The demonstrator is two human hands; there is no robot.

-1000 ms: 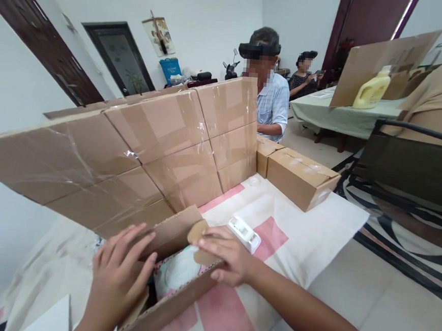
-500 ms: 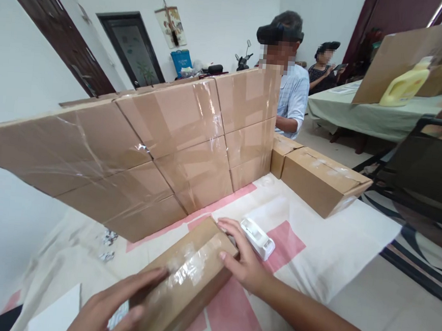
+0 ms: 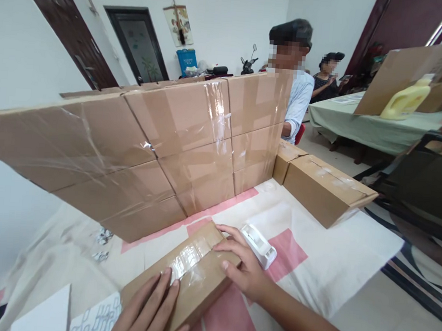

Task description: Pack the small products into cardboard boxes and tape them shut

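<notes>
A long brown cardboard box (image 3: 206, 276) lies on the cloth-covered table in front of me, with clear tape (image 3: 187, 259) shining along its top seam. My left hand (image 3: 151, 305) rests on its near part, fingers stretched flat over the top and the tape. At the far right end, my right hand (image 3: 245, 267) grips the box, fingertips on its top and thumb at the near edge. Just beyond that hand sits a white tape dispenser (image 3: 259, 245), apart from the box.
A wall of stacked taped boxes (image 3: 192, 148) stands behind. Two more closed boxes (image 3: 318, 193) lie to the right. White and patterned sheets (image 3: 46, 312) are at lower left. A person (image 3: 298, 100) sits beyond the wall; another person (image 3: 323, 81) is farther back. A chair (image 3: 430, 182) stands right.
My left hand has come down from beside the box and now lies flat on its taped top. My right hand's fingers have shifted onto the top at the far end.
</notes>
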